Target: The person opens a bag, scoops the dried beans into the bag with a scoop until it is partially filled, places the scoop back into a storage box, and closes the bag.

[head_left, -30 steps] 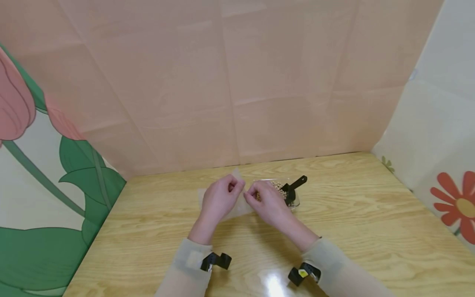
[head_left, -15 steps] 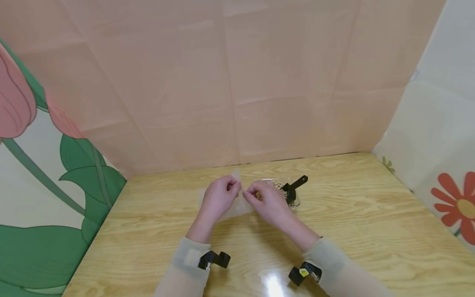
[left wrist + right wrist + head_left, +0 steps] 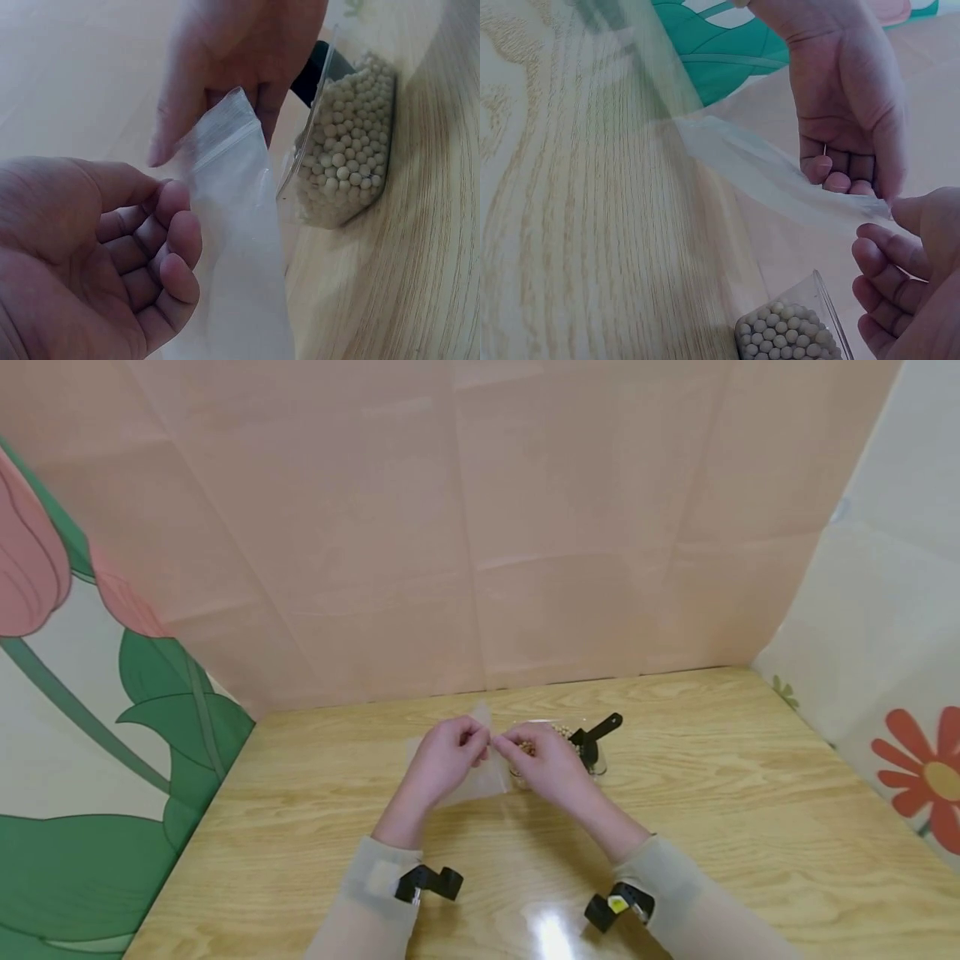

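Observation:
A translucent zip bag (image 3: pixel 240 255) hangs between the two hands, its ribbed zip strip at the top. My left hand (image 3: pixel 450 758) pinches the bag's top edge between thumb and index finger, the other fingers curled. Close beside it, my right hand (image 3: pixel 553 766) has its thumb and fingertips together at the same edge, pinching it near the left fingertips. In the right wrist view both thumbs almost meet at the bag's mouth. No contents show in the bag. Its lower part reaches down toward the table.
Behind the right hand stands a clear container (image 3: pixel 328 86) full of pale round beads (image 3: pixel 349 146). A black scoop (image 3: pixel 592 745) rests in it, handle pointing up to the right. The wooden table (image 3: pixel 712 793) meets a pink backdrop at the back and patterned sheets at both sides.
My right hand's thumb and fingers have drawn closer together at the bag's top edge, and the hand has turned slightly. My left hand has shifted only a little, still holding the bag.

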The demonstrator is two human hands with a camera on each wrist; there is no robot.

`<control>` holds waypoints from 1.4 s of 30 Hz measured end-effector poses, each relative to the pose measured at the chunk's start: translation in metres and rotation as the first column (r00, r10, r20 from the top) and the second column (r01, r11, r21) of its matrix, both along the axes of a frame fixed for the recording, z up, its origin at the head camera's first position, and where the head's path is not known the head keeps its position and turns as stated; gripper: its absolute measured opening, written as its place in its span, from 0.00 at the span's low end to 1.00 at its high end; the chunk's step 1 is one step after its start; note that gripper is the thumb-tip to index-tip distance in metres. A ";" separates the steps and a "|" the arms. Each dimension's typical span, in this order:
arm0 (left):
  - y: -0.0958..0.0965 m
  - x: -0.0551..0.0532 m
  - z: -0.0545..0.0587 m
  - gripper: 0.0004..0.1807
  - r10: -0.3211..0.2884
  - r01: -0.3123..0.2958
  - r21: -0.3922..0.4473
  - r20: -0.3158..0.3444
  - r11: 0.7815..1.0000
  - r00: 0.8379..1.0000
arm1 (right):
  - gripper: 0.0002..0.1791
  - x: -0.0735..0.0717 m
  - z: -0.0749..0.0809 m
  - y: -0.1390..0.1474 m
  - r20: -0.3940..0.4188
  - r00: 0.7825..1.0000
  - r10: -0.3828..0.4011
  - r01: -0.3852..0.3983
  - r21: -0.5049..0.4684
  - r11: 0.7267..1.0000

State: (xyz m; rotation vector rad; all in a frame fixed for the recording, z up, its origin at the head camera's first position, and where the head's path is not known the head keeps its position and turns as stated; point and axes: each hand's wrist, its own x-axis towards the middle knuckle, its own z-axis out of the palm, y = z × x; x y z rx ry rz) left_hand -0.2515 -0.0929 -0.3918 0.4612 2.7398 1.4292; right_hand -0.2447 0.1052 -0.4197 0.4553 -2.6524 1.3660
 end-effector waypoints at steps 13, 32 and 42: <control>-0.001 0.001 0.002 0.15 -0.076 0.074 0.066 0.032 0.995 0.997 | 0.11 0.001 0.002 0.000 0.042 0.999 0.011 -0.010 -0.015 1.000; -0.001 0.005 0.004 0.13 -0.045 0.046 -0.053 0.014 0.998 0.999 | 0.09 0.002 -0.002 0.000 0.064 0.997 -0.042 0.044 -0.026 0.999; -0.003 0.004 0.005 0.13 -0.080 0.079 -0.136 -0.004 0.988 0.997 | 0.08 0.004 -0.001 0.000 0.078 0.996 -0.052 0.055 -0.036 0.998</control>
